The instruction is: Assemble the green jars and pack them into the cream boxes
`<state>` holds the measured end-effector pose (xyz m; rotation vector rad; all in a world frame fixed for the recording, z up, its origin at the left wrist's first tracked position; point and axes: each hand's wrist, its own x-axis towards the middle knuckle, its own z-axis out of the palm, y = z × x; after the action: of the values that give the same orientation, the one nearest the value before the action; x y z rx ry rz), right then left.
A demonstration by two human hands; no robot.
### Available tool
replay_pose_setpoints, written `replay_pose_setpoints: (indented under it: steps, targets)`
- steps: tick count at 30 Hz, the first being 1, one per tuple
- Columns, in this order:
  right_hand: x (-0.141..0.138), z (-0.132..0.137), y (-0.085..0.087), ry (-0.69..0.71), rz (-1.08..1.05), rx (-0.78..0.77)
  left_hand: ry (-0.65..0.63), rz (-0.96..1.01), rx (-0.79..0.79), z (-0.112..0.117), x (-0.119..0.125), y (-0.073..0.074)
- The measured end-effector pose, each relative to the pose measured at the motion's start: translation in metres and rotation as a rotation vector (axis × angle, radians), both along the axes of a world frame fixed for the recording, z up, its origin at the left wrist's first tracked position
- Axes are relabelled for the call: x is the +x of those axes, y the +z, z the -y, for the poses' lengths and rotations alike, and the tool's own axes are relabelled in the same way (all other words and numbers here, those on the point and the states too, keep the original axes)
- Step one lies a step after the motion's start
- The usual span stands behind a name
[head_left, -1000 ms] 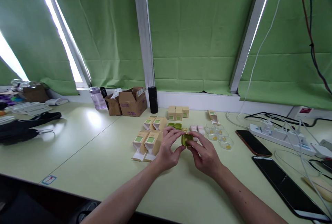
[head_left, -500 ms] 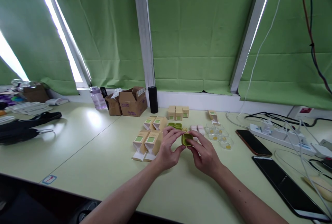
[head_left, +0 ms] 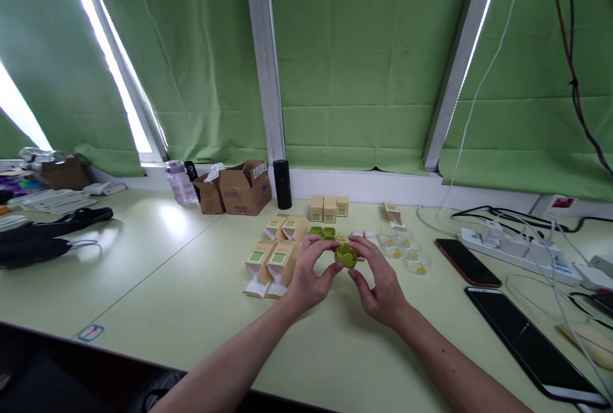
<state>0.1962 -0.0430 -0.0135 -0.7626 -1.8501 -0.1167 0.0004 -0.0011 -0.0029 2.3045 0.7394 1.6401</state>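
Note:
Above the table, a small olive-green square case (head_left: 345, 256) sits between my two hands, with a scalloped, notched side turned up to me. My left hand (head_left: 313, 272) pinches its left side between thumb and fingers. On the right edge rest the fingers of my right hand (head_left: 378, 282), its thumb at the lower corner. Behind the case lie more green cases (head_left: 328, 232), small gold-coloured pieces (head_left: 341, 239) and pale pink blocks (head_left: 369, 234), partly hidden by my hands. Clear plastic cups with yellow centres (head_left: 405, 244) stand to the right.
Left of my hands stand several open cardboard cartons (head_left: 258, 261) with green labels. More small cartons (head_left: 329, 209) are at the back, near a black bottle (head_left: 282, 184) and brown boxes (head_left: 246, 189). Two phones (head_left: 468, 263) and a cabled power strip (head_left: 517, 250) lie right.
The green case has been turned between my fingers: its hollow inside faced me before, and a notched side shows now. My right fingers have come out of the hollow.

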Motion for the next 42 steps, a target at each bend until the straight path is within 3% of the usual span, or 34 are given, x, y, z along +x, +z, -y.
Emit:
replay_pose_setpoints:
  steps: [8,22,33,42]
  targets:
    - [-0.0022,-0.0004,-0.0036,0.039,-0.063,-0.044,0.013,0.113,-0.153,-0.0042,0.0014,-0.0020]
    - [-0.0066,-0.0010,-0.0058,0.034,-0.117,-0.132,0.014,0.061,-0.325,-0.0016,0.0014,-0.0005]
    - [-0.0067,0.0000,0.0021,0.099,-0.314,-0.356,-0.009,0.088,-0.271,0.0006,-0.0017,0.0036]
    - [-0.0030,-0.0033,0.0025,0.204,-0.416,-0.443,-0.076,-0.063,-0.142,0.0043,-0.0020,0.0018]
